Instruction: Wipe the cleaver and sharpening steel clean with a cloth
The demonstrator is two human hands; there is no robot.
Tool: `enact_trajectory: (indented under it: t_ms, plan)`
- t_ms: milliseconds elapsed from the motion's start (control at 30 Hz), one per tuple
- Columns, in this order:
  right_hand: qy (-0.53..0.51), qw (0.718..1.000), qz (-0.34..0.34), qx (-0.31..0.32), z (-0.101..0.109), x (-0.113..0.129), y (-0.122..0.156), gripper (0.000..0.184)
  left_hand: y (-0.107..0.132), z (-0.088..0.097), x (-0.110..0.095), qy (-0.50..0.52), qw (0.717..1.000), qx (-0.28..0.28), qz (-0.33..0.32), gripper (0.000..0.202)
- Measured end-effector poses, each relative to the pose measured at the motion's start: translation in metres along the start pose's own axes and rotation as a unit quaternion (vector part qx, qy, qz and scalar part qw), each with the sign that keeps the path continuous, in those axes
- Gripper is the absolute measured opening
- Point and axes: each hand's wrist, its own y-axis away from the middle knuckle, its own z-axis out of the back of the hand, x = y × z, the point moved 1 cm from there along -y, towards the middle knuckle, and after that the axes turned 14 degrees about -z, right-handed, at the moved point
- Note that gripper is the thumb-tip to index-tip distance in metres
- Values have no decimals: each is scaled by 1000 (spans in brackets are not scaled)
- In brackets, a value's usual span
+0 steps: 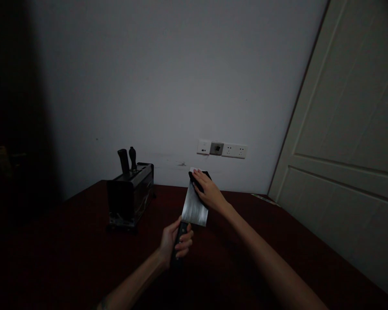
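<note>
My left hand point(176, 242) is wrapped round the black handle of a cleaver, whose broad steel blade point(194, 206) points up and away from me. At the blade's far end my right hand point(208, 191) presses a dark cloth point(201, 177) against the steel, fingers closed over it. Both hands hover over a dark red table point(278, 241). To the left stands a black knife block point(131, 193) with two dark handles sticking out of its top.
The room is dim. A grey wall with a row of white sockets point(222, 149) rises behind the table. A pale panelled door point(349, 142) fills the right side. The far left is in deep shadow.
</note>
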Motion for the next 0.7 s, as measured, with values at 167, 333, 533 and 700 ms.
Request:
enact_trajectory:
  t_ms: [167,333,533,700]
  plan:
    - [-8,999,15,28,-3,14,20,48,-1,1,0,7,1000,6,-9,34]
    - [-9,1000,7,21,6,7,10,46,-1,-2,-1,9,1000,13,-4,33]
    - [-13,1000,1,-7,7,5,6,47,0,-6,-1,11,1000,11,-8,32]
    - [-22,999,15,25,3,19,30,48,-1,-2,-1,14,1000,18,-16,32]
